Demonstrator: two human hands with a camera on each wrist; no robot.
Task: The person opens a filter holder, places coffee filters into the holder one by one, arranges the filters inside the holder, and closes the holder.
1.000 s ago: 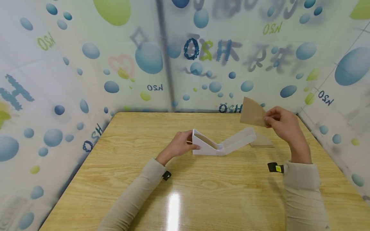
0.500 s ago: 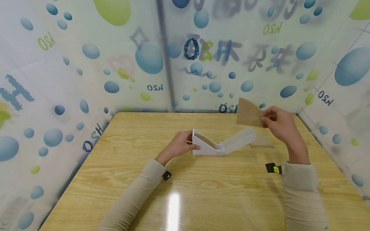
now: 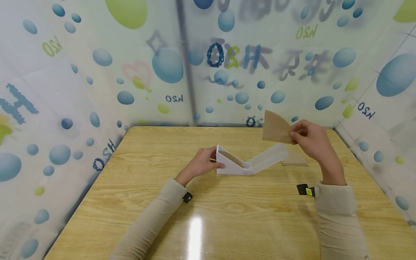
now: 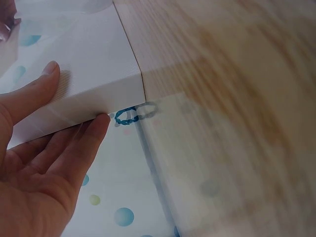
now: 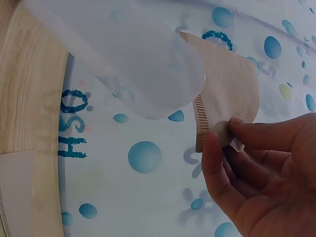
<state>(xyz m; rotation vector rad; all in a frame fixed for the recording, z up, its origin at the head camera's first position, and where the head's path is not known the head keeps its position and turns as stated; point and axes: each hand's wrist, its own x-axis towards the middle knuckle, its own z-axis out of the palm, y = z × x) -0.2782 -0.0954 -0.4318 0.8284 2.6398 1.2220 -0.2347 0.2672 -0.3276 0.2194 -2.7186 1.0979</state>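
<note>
My left hand (image 3: 202, 162) grips the left end of a white wedge-shaped filter box (image 3: 229, 165), thumb on the near side and fingers behind. Brown paper shows inside the box. Its clear lid (image 3: 268, 158) is tipped back to the right. In the left wrist view, the thumb lies on one white face of the box (image 4: 103, 54), fingers along another. Above and behind the lid, my right hand (image 3: 313, 141) pinches a brown paper coffee filter (image 3: 276, 127) by its right corner. The right wrist view shows the crimped edge of this filter (image 5: 227, 84) beside the lid.
More brown coffee filters (image 3: 294, 159) lie on the wooden table (image 3: 253, 216) to the right of the box, partly behind the lid. A patterned curtain (image 3: 227, 90) hangs at the table's back edge, with similar sheets on both sides.
My right hand has moved a little to the left with the coffee filter, closer above the lid. The left hand and the box have stayed where they were.
</note>
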